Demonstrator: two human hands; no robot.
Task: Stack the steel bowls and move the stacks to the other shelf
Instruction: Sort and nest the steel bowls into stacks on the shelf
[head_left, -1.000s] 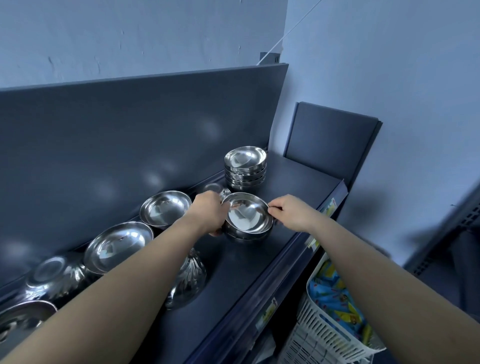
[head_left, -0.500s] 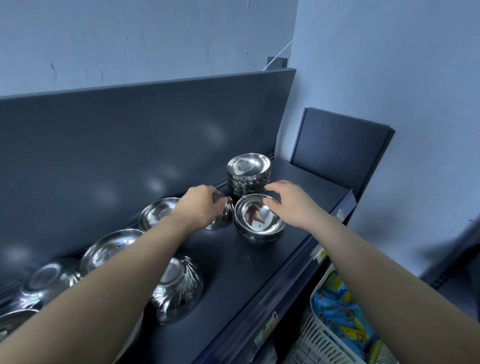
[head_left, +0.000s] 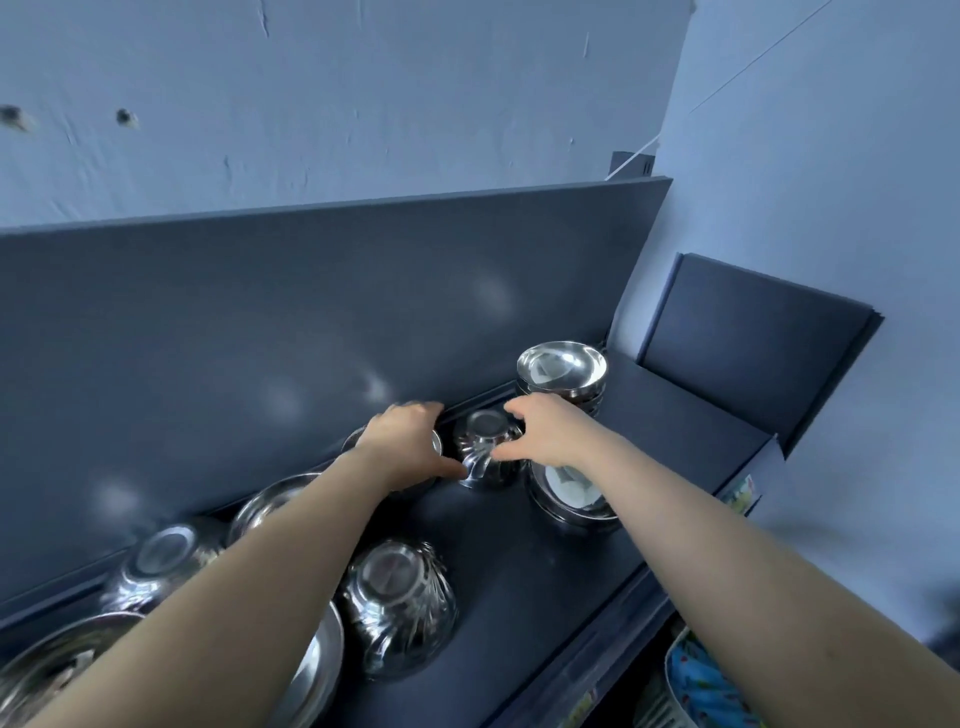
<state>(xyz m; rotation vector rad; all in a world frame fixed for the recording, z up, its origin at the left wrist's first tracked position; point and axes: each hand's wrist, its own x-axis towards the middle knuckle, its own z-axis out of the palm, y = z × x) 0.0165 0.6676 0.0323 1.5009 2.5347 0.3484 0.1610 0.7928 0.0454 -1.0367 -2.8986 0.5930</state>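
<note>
A small fluted steel bowl (head_left: 485, 449) lies upside down near the back of the dark shelf (head_left: 670, 431). My left hand (head_left: 408, 447) reaches around its left side, thumb at its lower edge. My right hand (head_left: 545, 434) curls over its right side, fingers at its top and thumb at its front. A short stack of steel bowls (head_left: 569, 499) sits right of it, partly under my right forearm. A taller stack (head_left: 563, 371) stands behind, by the shelf's back panel.
Another upturned fluted bowl (head_left: 400, 603) lies near the front, a third (head_left: 161, 564) at the left. Wide shallow bowls (head_left: 270, 506) line the back left. An upright divider panel (head_left: 748, 338) ends the shelf on the right. A white basket (head_left: 701, 686) sits below.
Both hands left the short stack and moved back and left onto the small upturned fluted bowl. The camera tilted, showing more of the near shelf.
</note>
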